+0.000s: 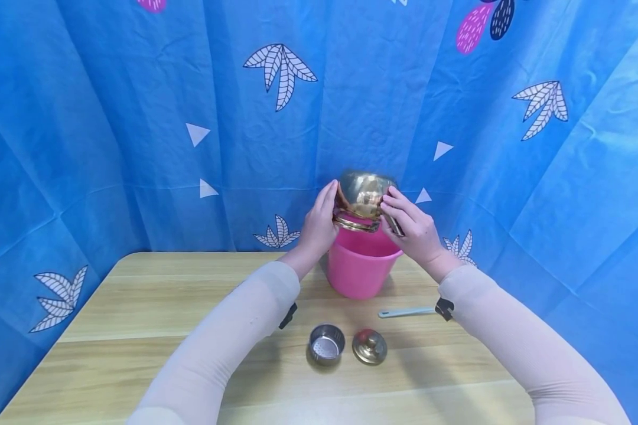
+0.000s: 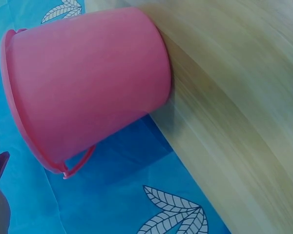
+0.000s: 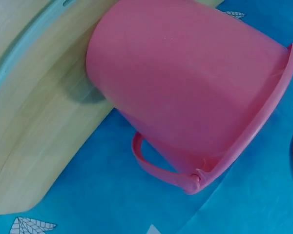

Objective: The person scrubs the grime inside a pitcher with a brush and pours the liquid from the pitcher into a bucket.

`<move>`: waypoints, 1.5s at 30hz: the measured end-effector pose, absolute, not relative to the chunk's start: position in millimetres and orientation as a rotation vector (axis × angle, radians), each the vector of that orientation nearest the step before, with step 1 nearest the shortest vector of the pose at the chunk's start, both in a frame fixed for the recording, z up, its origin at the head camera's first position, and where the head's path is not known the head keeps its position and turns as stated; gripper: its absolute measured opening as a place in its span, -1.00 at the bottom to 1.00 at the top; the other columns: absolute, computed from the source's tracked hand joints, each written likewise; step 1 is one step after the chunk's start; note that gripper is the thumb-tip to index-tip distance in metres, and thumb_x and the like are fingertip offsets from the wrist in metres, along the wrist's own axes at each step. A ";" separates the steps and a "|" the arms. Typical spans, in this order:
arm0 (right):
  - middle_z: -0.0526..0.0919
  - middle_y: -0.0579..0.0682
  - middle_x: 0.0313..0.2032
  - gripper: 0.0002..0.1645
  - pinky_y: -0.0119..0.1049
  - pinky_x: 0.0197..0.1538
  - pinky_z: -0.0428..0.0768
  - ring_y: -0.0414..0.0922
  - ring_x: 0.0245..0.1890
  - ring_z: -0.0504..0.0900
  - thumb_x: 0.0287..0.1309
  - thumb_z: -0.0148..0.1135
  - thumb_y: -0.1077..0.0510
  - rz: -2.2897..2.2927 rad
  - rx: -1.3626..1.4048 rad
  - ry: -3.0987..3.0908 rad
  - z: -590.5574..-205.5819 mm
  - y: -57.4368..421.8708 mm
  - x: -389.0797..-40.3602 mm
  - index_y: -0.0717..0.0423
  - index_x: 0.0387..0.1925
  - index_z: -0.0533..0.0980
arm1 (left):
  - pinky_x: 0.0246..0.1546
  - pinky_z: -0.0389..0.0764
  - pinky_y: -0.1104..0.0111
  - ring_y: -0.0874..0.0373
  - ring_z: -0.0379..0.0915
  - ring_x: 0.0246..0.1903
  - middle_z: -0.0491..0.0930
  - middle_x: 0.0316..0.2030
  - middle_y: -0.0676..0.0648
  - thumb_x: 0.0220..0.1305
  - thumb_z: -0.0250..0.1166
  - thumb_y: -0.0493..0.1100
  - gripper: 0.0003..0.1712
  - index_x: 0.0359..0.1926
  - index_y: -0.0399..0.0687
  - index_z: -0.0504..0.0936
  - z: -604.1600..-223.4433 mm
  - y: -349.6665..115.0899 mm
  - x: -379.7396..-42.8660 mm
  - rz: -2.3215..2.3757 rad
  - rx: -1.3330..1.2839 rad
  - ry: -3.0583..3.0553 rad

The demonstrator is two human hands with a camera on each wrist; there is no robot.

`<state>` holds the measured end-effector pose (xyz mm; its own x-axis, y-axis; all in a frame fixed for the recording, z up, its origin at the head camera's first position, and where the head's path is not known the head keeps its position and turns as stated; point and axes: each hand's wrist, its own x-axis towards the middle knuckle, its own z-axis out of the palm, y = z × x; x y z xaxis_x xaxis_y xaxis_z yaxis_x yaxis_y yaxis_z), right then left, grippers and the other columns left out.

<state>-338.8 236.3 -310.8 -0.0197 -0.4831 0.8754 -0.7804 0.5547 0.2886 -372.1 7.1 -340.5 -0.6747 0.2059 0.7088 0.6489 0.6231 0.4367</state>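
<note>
Both hands hold a shiny brass teapot (image 1: 365, 192), tipped with its mouth downward above a pink bucket (image 1: 358, 274). My left hand (image 1: 319, 224) grips its left side, fingers pointing up along the body. On the other side, my right hand (image 1: 413, 229) grips the teapot with its fingers curled over the side and a dark metal part under them. The inside of the teapot is hidden. In the left wrist view, the bucket (image 2: 88, 83) fills much of the picture; its pink handle (image 3: 158, 170) hangs at the far side in the right wrist view.
A metal strainer cup (image 1: 326, 344) with a perforated bottom and a knobbed brass lid (image 1: 369, 347) lie nearer on the wooden table (image 1: 181, 307). A pale blue long-handled tool (image 1: 406, 312) lies by the right wrist, partly hidden. A blue patterned curtain (image 1: 154, 118) encloses the back and sides.
</note>
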 end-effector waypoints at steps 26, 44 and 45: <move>0.70 0.18 -0.03 -0.61 -0.41 0.23 0.49 0.11 0.13 0.63 -0.05 0.40 0.48 0.673 0.899 -1.873 -318.4 238.5 -341.4 0.32 -0.10 0.65 | 0.24 0.49 0.16 -0.13 0.45 0.23 0.17 0.50 -0.03 0.26 0.35 -0.35 -0.09 0.55 -0.04 0.14 -350.5 -0.6 -377.7 -0.957 -0.778 -2.290; 0.70 0.11 -0.06 -0.64 -0.57 0.07 0.53 0.02 0.06 0.64 0.01 0.42 0.45 1.032 0.661 -2.067 -318.5 238.2 -340.1 0.25 -0.09 0.68 | 0.34 0.38 0.17 -0.03 0.35 0.33 0.28 0.45 -0.07 0.38 0.29 0.00 -0.25 0.50 -0.04 0.26 -352.0 -4.4 -378.3 -0.954 -0.806 -2.296; 0.70 0.13 -0.06 -0.65 -0.59 0.05 0.53 0.03 0.05 0.64 0.01 0.42 0.45 1.046 0.651 -2.070 -318.8 238.0 -340.2 0.26 -0.09 0.67 | 0.33 0.39 0.17 -0.03 0.36 0.32 0.29 0.45 -0.06 0.37 0.29 0.00 -0.25 0.49 -0.04 0.28 -351.8 -4.4 -378.1 -0.961 -0.802 -2.300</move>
